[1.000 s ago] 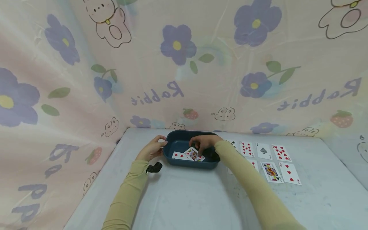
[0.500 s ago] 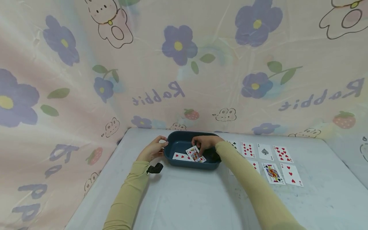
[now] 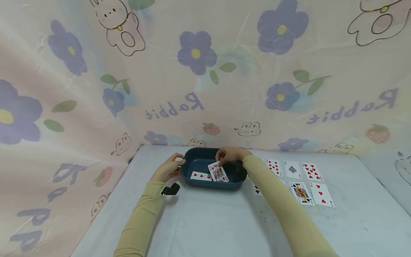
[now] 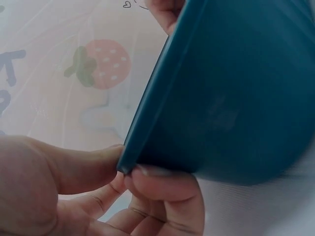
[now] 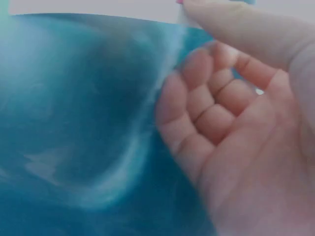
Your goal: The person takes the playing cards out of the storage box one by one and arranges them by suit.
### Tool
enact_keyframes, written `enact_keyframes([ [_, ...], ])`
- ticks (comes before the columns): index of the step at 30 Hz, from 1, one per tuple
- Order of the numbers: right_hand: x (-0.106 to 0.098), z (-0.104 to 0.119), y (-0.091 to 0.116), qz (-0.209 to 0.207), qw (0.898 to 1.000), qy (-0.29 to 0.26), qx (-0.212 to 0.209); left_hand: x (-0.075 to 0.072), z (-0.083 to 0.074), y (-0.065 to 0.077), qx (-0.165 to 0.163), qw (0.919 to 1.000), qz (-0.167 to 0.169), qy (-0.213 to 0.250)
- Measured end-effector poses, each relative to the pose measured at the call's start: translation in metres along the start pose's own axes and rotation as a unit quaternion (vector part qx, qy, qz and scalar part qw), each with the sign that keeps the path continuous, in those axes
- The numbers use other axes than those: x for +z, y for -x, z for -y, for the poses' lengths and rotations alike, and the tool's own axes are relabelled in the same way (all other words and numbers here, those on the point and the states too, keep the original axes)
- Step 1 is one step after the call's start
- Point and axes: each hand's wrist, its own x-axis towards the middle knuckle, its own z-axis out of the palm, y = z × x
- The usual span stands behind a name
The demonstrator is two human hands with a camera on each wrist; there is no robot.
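My left hand pinches the left end of a dark blue plastic basin, thumb and finger on its rim. The left wrist view shows this grip on the basin wall close up. Over the basin's right half, my right hand pinches a face card by its upper edge, and the card leans tilted with its picture toward me. Beside it, a hearts card lies face up in the basin. In the right wrist view the thumb presses the white card, while the other fingers curl.
Right of the basin, playing cards lie face up in two rows on the white table: an ace of spades, a jack and a three of hearts among them. My right sleeve covers some. A patterned curtain hangs behind.
My right hand has risen slightly, and the face card in it has turned more upright, uncovering its lower part. The left hand keeps its grip on the basin. The head view has shifted a little.
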Motion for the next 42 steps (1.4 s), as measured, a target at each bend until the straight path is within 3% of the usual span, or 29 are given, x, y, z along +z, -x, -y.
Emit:
enact_keyframes([
  [6, -0.013, 0.01, 0.014, -0.002, 0.997, -0.07, 0.014, -0.001, -0.001, 0.001, 0.0, 1.0, 0.001, -0.001],
  [13, -0.031, 0.01, 0.035, -0.091, 0.984, -0.141, 0.057, -0.002, -0.002, 0.004, 0.005, 0.9998, 0.017, 0.002],
  [17, -0.041, 0.007, 0.051, -0.135, 0.977, -0.158, 0.054, -0.003, -0.001, 0.005, 0.005, 0.9997, 0.021, 0.007],
  [23, -0.048, 0.004, 0.086, -0.154, 0.975, -0.157, 0.02, -0.004, 0.0, 0.004, 0.011, 0.9996, 0.025, 0.01],
  [30, -0.034, -0.002, 0.129, -0.162, 0.97, -0.183, 0.013, -0.004, 0.001, 0.005, 0.014, 0.9995, 0.026, 0.007],
  [42, 0.015, -0.046, 0.201, -0.184, 0.96, -0.209, 0.015, -0.002, 0.0, 0.006, 0.015, 0.9996, 0.022, 0.001],
])
